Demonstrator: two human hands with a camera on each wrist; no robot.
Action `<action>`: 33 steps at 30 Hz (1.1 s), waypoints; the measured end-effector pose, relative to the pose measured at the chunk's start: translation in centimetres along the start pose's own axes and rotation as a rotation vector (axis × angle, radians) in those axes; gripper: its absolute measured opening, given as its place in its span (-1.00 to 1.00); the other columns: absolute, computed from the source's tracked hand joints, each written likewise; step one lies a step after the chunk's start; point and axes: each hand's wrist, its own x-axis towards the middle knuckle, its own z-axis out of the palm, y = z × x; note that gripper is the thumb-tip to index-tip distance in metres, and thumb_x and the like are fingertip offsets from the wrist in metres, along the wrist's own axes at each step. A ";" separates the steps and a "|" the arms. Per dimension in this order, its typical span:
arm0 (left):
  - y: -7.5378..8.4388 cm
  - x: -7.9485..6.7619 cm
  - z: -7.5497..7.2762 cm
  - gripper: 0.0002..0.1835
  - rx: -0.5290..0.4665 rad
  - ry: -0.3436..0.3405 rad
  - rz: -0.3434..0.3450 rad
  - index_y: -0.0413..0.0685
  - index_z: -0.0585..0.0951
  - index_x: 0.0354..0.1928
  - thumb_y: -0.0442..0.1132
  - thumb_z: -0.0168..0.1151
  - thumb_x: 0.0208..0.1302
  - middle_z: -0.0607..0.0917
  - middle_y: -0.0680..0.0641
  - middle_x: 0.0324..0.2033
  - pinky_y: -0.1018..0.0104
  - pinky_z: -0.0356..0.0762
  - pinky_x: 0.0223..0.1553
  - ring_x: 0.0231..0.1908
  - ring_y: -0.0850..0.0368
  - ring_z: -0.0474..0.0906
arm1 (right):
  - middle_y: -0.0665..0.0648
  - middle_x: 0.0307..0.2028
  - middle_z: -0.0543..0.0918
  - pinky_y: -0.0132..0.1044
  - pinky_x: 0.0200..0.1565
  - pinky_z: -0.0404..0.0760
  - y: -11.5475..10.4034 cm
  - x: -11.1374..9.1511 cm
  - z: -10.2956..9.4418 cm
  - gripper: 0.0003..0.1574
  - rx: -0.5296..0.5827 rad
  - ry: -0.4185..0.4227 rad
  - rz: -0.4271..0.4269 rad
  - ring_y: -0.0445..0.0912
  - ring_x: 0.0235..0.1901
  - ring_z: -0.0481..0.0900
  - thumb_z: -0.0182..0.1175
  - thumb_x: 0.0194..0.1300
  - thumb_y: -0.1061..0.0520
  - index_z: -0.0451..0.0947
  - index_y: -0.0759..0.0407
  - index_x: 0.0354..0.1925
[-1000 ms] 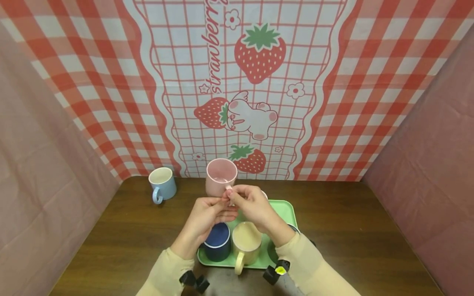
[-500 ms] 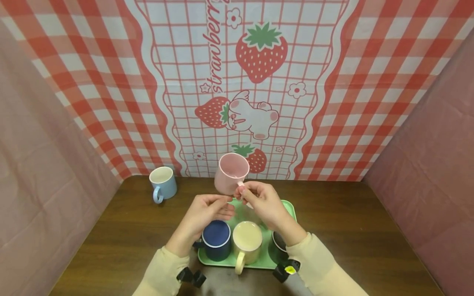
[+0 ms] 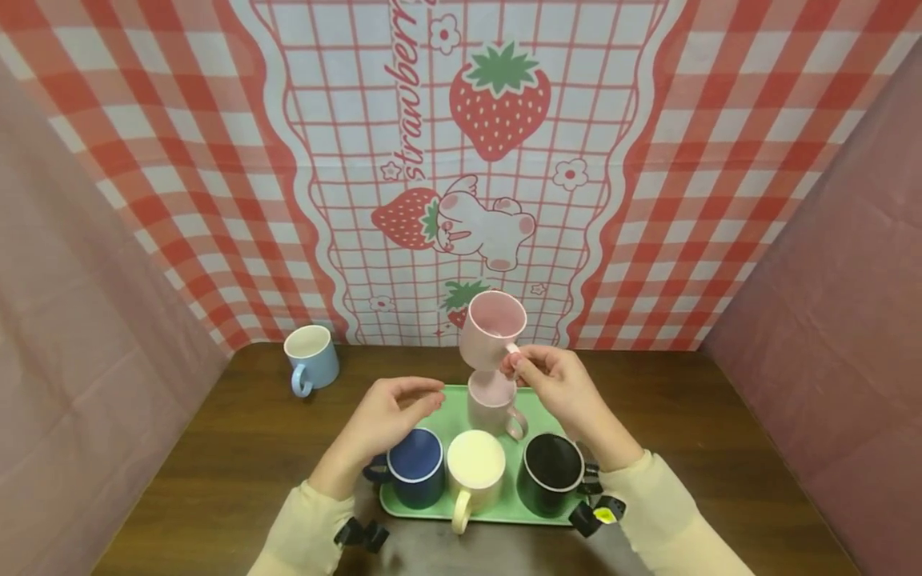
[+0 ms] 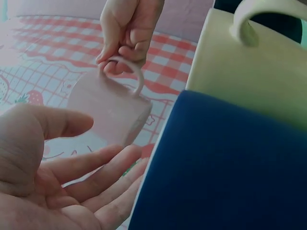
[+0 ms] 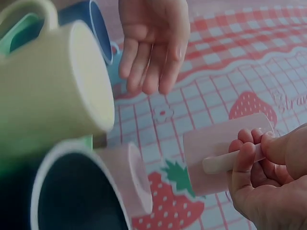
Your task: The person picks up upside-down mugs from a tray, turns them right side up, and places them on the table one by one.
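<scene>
My right hand [image 3: 558, 392] pinches the handle of a pink mug [image 3: 492, 332] between thumb and fingers, holding it upright in the air. Directly below it, a second pink mug [image 3: 491, 412] stands on a green tray [image 3: 448, 412]; the right wrist view shows a gap between the two mugs. My left hand [image 3: 385, 416] holds nothing, its fingers extended and thumb apart, just above and behind a navy mug [image 3: 418, 476]. In the left wrist view, its palm [image 4: 57, 201] shows beside the navy mug, with the held pink mug beyond the fingers.
A yellow mug [image 3: 475, 472] and a black mug [image 3: 549, 480] stand in the tray's front row beside the navy one. Off the tray, a light blue mug [image 3: 317, 364] sits on the wooden table [image 3: 238, 456] at the back left, near the checked cloth backdrop [image 3: 497, 240].
My right hand has carried the pink mug to the right, away from my left hand, to above the other pink mug. My left hand has let go and stayed near the navy mug.
</scene>
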 end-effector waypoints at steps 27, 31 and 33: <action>-4.1 -4.2 -2.7 -0.39 0.579 -0.204 0.402 -0.10 0.57 0.47 -0.01 0.44 0.52 0.71 -0.14 0.33 -0.03 0.72 0.20 0.25 -0.06 0.70 | 0.17 -0.16 0.81 -0.47 -0.12 0.70 7.2 -0.9 -11.0 -0.65 -0.076 0.322 0.008 -0.31 -0.23 0.69 0.17 0.67 0.26 0.63 0.63 0.09; -4.4 -4.5 -2.5 -0.34 0.561 -0.223 0.370 -0.07 0.56 0.49 0.04 0.47 0.48 0.68 -0.12 0.36 0.02 0.73 0.19 0.25 -0.01 0.69 | 0.19 -0.16 0.83 -0.50 -0.15 0.68 8.9 -1.3 -12.5 -0.65 -0.125 0.383 0.024 -0.34 -0.26 0.67 0.17 0.68 0.26 0.64 0.61 0.10; -4.4 -4.6 -2.5 -0.31 0.553 -0.232 0.356 -0.06 0.54 0.51 0.06 0.48 0.47 0.66 -0.11 0.38 0.03 0.73 0.20 0.26 0.00 0.68 | 0.22 -0.17 0.83 -0.54 -0.17 0.66 9.6 -1.5 -13.2 -0.66 -0.153 0.414 0.032 -0.34 -0.28 0.65 0.18 0.67 0.25 0.66 0.59 0.09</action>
